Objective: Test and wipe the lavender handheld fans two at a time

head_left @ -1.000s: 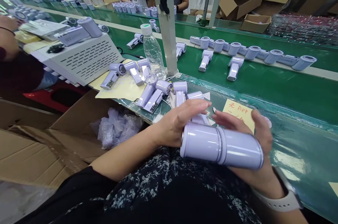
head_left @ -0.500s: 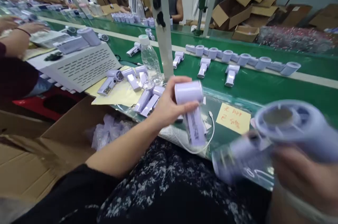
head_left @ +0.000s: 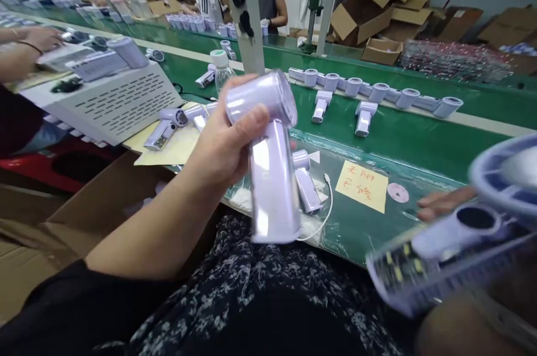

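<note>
One glossy lilac device (head_left: 274, 188) fills the clasping left grip (head_left: 229, 146), another device (head_left: 444, 241) (circuitry (head_left: 403, 266) exposed) the right grip (head_left: 448, 202).

Factory | green conveyor belt (head_left: 423, 146) | row of lilac devices (head_left: 380, 97) | cartons (head_left: 347, 22)

A left hand (head_left: 226, 141) grips a lilac device (head_left: 274, 183); the right hand (head_left: 447, 202) holds an open unit (head_left: 440, 266) near a yellow note (head_left: 363, 185).

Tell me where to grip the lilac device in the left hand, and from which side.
Best, probably, to take the lilac device by its lower handle, from the right: the left hand wraps the barrel from the left, leaving the long, straight handle end exposed.
</note>
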The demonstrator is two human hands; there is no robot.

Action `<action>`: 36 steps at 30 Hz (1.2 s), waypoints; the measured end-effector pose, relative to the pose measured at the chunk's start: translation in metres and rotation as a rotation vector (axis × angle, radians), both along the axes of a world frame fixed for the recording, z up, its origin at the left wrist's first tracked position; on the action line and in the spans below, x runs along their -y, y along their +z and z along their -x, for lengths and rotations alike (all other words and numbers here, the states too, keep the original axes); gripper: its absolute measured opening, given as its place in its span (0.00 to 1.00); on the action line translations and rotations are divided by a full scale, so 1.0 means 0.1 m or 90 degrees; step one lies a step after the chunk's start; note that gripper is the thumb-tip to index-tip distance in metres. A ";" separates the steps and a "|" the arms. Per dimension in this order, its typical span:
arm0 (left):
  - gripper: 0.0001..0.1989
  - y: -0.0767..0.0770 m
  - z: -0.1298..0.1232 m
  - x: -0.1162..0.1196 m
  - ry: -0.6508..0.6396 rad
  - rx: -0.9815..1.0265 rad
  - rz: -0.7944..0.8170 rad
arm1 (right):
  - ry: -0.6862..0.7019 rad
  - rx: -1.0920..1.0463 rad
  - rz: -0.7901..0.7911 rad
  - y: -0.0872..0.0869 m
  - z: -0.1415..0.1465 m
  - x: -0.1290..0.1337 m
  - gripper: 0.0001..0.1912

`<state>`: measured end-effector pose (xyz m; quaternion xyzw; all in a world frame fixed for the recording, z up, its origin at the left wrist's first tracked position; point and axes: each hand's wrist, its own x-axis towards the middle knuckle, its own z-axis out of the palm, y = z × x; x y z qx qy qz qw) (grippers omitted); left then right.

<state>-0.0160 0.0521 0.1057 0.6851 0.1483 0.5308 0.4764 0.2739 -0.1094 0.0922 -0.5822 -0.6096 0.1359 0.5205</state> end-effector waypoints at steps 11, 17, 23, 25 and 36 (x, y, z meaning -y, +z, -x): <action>0.31 -0.48 -0.27 0.30 0.034 -0.170 -0.340 | 0.060 -0.105 0.063 -0.49 0.33 -0.17 0.42; 0.25 -0.64 -0.28 0.31 0.046 -0.175 -0.462 | 0.059 -0.036 -0.015 -0.53 0.39 -0.13 0.35; 0.28 -0.73 -0.25 0.30 0.097 -0.110 -0.549 | 0.170 -0.073 -0.072 -0.58 0.36 -0.13 0.43; 0.28 -0.74 -0.25 0.30 0.101 -0.089 -0.539 | 0.118 -0.092 -0.032 -0.65 0.34 -0.16 0.48; 0.41 -0.97 -0.84 0.47 0.132 -0.113 -0.267 | 0.188 -0.047 0.194 -0.79 0.34 -0.28 0.58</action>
